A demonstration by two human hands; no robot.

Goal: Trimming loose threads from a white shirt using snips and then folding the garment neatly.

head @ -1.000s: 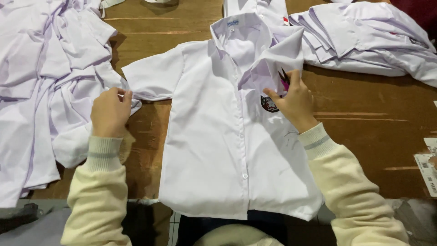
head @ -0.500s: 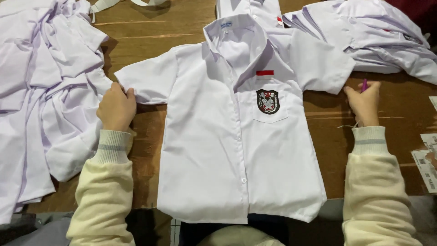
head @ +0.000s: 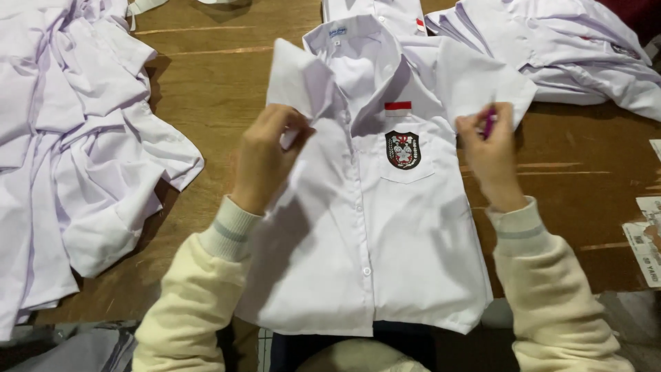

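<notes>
1. White shirt lies face up and buttoned on the wooden table, its collar away from the person and its hem at the near table edge, directly in front of them. Laid flat like this, both sleeves are within easy reach at once.
2. Left hand has its fingers closed on the cloth of the shirt's short sleeve on that side, lifting it so the sleeve stands folded up and inward over the shoulder. The pinch at the edge seems chosen to keep the fold line straight.
3. Right hand has its fingers curled shut around a slim pink pen-like object and also rests on the edge of the other sleeve; whether it truly pinches the cloth I cannot tell.
4. On the chest pocket sits a dark shield-shaped badge, and just above it a small rectangular patch, red over white.
5. A small pale label sits inside the collar.
6. A loose heap of white garments covers the table's left side, well apart from the shirt's body.
7. Another heap of white shirts lies at the upper right, near the right sleeve.
8. White paper slips with dark print lie at the right table edge.
</notes>
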